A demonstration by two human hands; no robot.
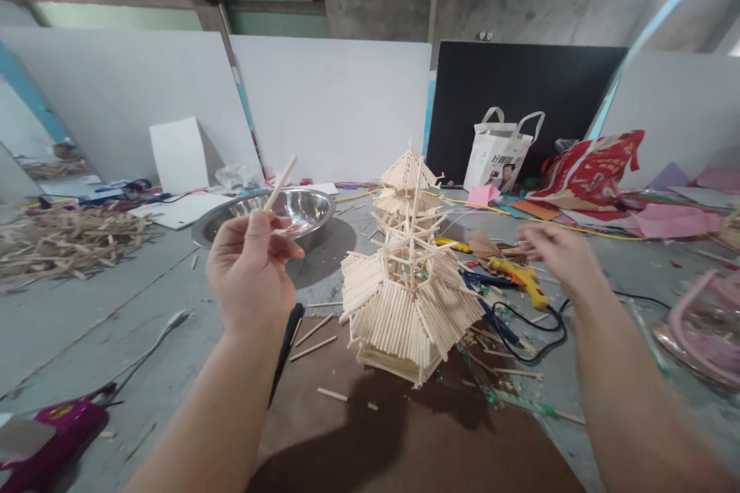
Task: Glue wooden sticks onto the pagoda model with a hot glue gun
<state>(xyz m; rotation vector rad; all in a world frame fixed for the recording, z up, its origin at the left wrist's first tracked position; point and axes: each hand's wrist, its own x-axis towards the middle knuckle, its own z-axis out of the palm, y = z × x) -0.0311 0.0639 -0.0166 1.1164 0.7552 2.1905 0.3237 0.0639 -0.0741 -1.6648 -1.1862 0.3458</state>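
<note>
Left of the ribbed wooden model (398, 316), the left hand (254, 266) pinches a stick (281, 182). Right of the model, the right hand's (560, 254) fingers extend loosely.

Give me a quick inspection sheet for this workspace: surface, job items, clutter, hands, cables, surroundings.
Surface: brown board on a grey surface; loose sticks scattered about.
Job items: roofed stick model in front, pointed stick model behind; yellow glue gun to the right.
Clutter: wood pile and metal bowl on the left; red bag and pink paper on the right.
Hands: left hand pinches a light stick; right hand near the glue gun, grip unclear.
Cables: black cord looped beside the glue gun.
Surroundings: white panel and black panel; white bag before the black one.
</note>
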